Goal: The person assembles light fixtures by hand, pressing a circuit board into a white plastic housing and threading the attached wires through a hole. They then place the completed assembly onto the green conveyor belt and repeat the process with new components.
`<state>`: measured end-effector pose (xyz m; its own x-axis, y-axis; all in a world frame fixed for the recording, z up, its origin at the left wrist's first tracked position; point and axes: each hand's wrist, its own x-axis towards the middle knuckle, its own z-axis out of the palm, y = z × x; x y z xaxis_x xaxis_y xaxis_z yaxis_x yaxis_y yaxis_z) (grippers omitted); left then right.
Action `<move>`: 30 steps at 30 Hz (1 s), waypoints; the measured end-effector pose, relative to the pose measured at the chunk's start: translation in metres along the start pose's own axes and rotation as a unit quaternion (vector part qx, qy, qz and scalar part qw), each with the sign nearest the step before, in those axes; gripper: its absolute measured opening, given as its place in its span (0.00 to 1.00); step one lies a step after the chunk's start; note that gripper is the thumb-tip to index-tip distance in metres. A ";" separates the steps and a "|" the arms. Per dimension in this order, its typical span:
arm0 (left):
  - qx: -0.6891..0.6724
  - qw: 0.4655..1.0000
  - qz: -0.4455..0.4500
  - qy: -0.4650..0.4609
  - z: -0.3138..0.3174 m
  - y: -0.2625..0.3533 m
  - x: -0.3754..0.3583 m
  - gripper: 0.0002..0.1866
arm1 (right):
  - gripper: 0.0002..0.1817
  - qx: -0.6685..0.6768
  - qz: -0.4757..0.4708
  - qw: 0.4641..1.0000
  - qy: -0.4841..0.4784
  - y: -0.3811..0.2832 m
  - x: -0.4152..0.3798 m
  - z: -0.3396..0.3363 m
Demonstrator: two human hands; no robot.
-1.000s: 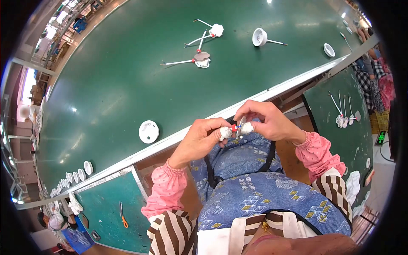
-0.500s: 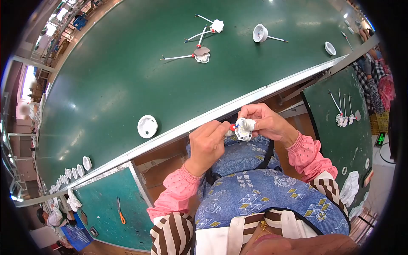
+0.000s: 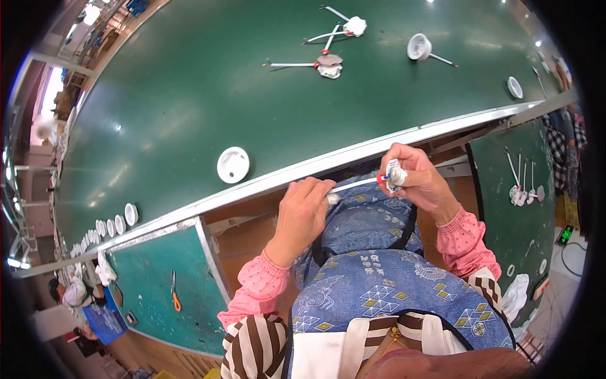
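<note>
My right hand (image 3: 420, 183) pinches a small white part (image 3: 396, 175) with a red collar, just beyond the table's front edge and above my lap. A white cable (image 3: 356, 185) runs left from the collar into my left hand (image 3: 304, 211), whose fingers are closed round its far end. A bit of white material shows under the left fingertips. On the green table, a round white cup with holes (image 3: 233, 165) lies left of my hands. Similar white parts with cables (image 3: 329, 66) lie farther back.
A white cup with a cable (image 3: 419, 47) stands at the back. A row of white cups (image 3: 130, 214) lines the left edge. Orange-handled scissors (image 3: 176, 301) lie on the lower left panel. More cabled parts (image 3: 519, 194) rest on the right panel. People sit at the far right.
My right hand has moved right and up with the white part, away from my left hand. A length of white cable now shows between the hands. The view has shifted slightly.
</note>
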<state>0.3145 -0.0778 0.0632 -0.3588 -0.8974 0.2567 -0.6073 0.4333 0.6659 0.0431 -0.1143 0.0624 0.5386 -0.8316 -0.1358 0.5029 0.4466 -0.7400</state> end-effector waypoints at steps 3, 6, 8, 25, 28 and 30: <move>-0.008 0.999 -0.009 0.049 0.002 -0.004 -0.007 0.14 | 0.18 -0.039 0.004 0.999 0.007 -0.002 0.005 0.007; -0.007 0.993 -0.040 0.107 0.003 -0.014 -0.010 0.11 | 0.18 -0.049 0.002 0.999 0.016 0.000 0.012 0.013; -0.079 0.979 -0.111 0.150 0.006 -0.019 -0.011 0.09 | 0.16 -0.054 0.004 0.999 0.003 0.011 0.014 0.020; 0.158 0.971 -0.033 0.174 -0.027 -0.046 -0.028 0.17 | 0.14 -0.057 -0.030 0.996 0.057 -0.001 0.048 0.034; 0.184 0.956 -0.138 0.184 -0.076 -0.063 -0.021 0.38 | 0.15 -0.067 -0.069 0.992 0.079 -0.017 0.045 0.031; 0.181 0.952 -0.204 0.139 -0.090 -0.083 -0.018 0.44 | 0.15 -0.063 -0.085 0.991 0.083 -0.022 0.043 0.027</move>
<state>0.4350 -0.1048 0.0667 0.1308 -0.9625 0.2375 -0.8787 -0.0016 0.4775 0.0734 -0.1506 0.0911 0.3284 -0.9391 -0.1007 0.4836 0.2588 -0.8362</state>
